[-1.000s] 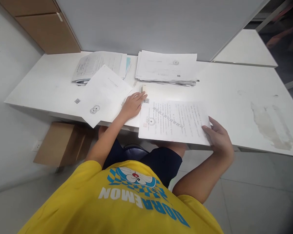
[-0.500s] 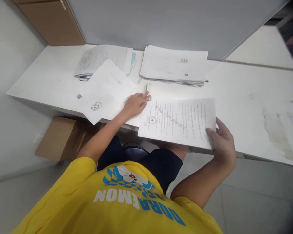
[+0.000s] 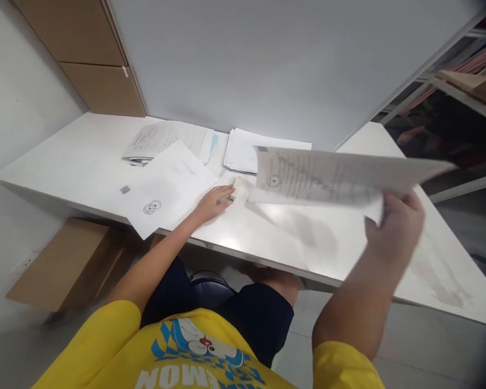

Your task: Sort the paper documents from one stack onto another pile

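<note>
My right hand [image 3: 400,221] pinches printed sheets [image 3: 319,175] by their right end, raised above the desk. The raised sheets are blurred and tilted, with a round stamp mark and lines of text on them. On the desk, my left hand [image 3: 216,201] has its fingers closed around something small with a metallic glint, mostly hidden. A pale small object [image 3: 238,185] lies at its fingertips; its kind is unclear. Left of that hand, a loose sheet [image 3: 170,189] with round seals and a square code overhangs the front edge.
A pile of papers [image 3: 168,139] lies at the back left of the white desk [image 3: 56,156]. Behind the raised sheets is another paper stack [image 3: 241,151]. Cardboard boxes stand at the back-left corner, and a cardboard box [image 3: 65,265] is below the desk. A grey panel [image 3: 247,65] rises behind.
My right hand has lifted the printed sheets off the desk, up and to the right. My left hand stays by the small pale object. The camera view has tipped upward.
</note>
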Demonstrator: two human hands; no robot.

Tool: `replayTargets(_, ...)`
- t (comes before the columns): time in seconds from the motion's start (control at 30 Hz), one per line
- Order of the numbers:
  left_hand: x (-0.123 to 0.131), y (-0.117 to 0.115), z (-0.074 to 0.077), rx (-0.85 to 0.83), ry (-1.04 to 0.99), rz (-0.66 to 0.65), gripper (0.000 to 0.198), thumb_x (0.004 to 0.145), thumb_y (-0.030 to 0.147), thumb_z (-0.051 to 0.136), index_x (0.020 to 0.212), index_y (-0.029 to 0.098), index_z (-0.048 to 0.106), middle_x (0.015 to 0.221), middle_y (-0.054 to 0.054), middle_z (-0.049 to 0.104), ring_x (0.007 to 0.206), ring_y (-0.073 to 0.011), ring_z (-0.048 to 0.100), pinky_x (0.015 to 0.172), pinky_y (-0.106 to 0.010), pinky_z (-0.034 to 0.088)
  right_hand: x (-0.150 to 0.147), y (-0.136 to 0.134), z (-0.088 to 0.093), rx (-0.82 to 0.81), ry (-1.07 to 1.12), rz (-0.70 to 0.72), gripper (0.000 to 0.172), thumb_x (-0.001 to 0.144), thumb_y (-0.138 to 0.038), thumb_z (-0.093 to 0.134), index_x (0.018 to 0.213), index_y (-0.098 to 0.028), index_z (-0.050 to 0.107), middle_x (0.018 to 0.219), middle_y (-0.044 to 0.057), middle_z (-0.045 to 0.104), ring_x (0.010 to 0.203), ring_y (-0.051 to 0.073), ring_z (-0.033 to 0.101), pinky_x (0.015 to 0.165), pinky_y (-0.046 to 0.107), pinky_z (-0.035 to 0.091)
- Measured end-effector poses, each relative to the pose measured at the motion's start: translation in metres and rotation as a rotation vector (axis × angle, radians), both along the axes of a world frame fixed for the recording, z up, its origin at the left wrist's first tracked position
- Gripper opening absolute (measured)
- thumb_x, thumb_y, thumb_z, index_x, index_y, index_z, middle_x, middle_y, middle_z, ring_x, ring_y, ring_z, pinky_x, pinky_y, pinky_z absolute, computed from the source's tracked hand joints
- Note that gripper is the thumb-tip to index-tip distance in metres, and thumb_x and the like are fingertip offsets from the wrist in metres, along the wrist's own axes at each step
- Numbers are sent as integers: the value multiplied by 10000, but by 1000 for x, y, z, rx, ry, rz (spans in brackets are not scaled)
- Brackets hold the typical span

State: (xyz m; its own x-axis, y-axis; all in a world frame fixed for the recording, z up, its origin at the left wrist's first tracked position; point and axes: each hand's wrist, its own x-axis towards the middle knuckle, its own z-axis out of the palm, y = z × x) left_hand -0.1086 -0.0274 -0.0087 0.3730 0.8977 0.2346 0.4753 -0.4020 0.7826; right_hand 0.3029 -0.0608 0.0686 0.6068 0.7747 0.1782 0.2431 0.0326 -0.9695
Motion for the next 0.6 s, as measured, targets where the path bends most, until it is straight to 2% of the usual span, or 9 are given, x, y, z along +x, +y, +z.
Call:
replayTargets(0.03, 0, 0, 0, -32, -16, 11, 470, 924, 341, 557, 1383, 270, 622, 1518, -39, 540, 1440, -274, 448, 1218, -484, 336, -7, 26, -1, 22, 62, -13, 266, 706, -261, 565, 967, -265, 613, 1090, 44, 679, 1033, 231, 654, 644, 318, 548)
replayTargets(0.1, 0, 0, 1, -78, -38, 44, 472, 926, 347, 553, 1382, 251, 626, 1515, -51, 543, 1440, -277, 450, 1213, -469, 345, -26, 76, -7, 85, 350, 47, 267, 631, -165, 549, 886, -242, 576, 956, 20, 639, 840, 154, 612, 526, 213, 466)
replayTargets(0.13, 0, 0, 1, -88, -45, 59, 478, 929, 352, 548, 1385, 233, 625, 1512, -63, 546, 1436, -280, 455, 1211, -461, 348, -36, 98, -12, 88, 385, 61, 261, 627, -148, 536, 870, -240, 558, 910, 7, 620, 760, 129, 581, 502, 195, 446)
replayTargets(0.2, 0, 0, 0, -89, -59, 87, 486, 935, 370, 536, 1373, 185, 636, 1485, -96, 570, 1414, -285, 482, 1209, -444, 350, -56, 135, -25, 18, 393, 100, 227, 650, -137, 534, 851, -243, 531, 855, -5, 600, 675, 112, 530, 482, 189, 432)
replayTargets(0.27, 0, 0, -2, -91, -67, 113, 480, 945, 393, 516, 1342, 164, 657, 1439, -110, 609, 1378, -287, 521, 1204, -436, 357, -73, 161, -41, -130, 257, 88, 186, 679, -153, 528, 834, -252, 505, 804, -17, 584, 658, 116, 530, 502, 199, 458)
replayTargets(0.33, 0, -1, -2, -103, -69, 128, 464, 957, 413, 497, 1314, 178, 676, 1399, -97, 643, 1345, -285, 552, 1190, -439, 374, -83, 180, -56, -193, 166, 92, 186, 664, -157, 532, 825, -247, 509, 756, -22, 572, 677, 134, 555, 547, 229, 492)
replayTargets(0.43, -1, -5, -2, -102, -65, 123, 465, 978, 438, 461, 1319, 203, 672, 1380, -76, 658, 1324, -281, 569, 1166, -443, 399, -82, 197, -70, -228, 44, 123, 216, 608, -150, 552, 814, -214, 561, 712, -6, 571, 726, 176, 584, 641, 296, 518)
replayTargets(0.53, -2, -8, -1, -83, -59, 121, 487, 985, 448, 449, 1343, 189, 654, 1372, -92, 660, 1299, -279, 585, 1142, -435, 416, -69, 209, -73, -276, -127, 150, 260, 592, -142, 565, 840, -195, 621, 764, 35, 614, 874, 238, 612, 829, 376, 517)
replayTargets(0.6, -1, -10, -1, -84, -57, 121, 491, 989, 443, 444, 1348, 178, 648, 1360, -101, 665, 1282, -272, 593, 1129, -428, 425, -60, 216, -71, -327, -232, 156, 261, 603, -141, 574, 847, -204, 639, 809, 63, 637, 997, 288, 607, 965, 453, 468)
